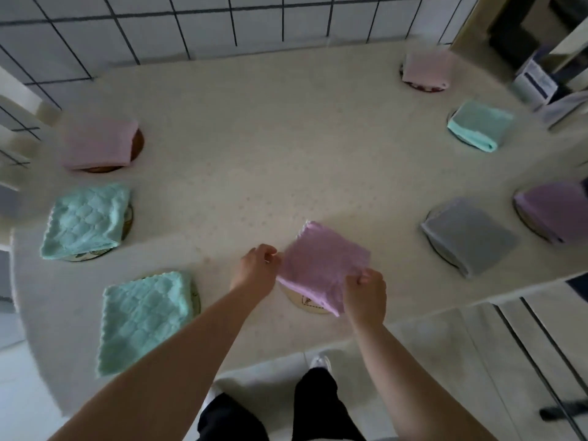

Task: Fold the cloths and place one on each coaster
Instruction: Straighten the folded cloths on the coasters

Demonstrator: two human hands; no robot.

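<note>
White tiled wall behind; pale table point(286, 148) fills view. Left hand point(256, 268) pinches the left corner of a folded pink cloth point(321, 265); right hand point(366, 296) grips its near right edge. Cloth partly overlaps the near coaster point(307, 305), sitting skewed and far of centre. To do well: draw it nearward and square it over the disc, keep layers aligned, lower flat, then let go with both hands together. Outward: seven other cloths lie on coasters, left mint cloth point(144, 316) nearest, grey cloth point(467, 238) right.
</note>
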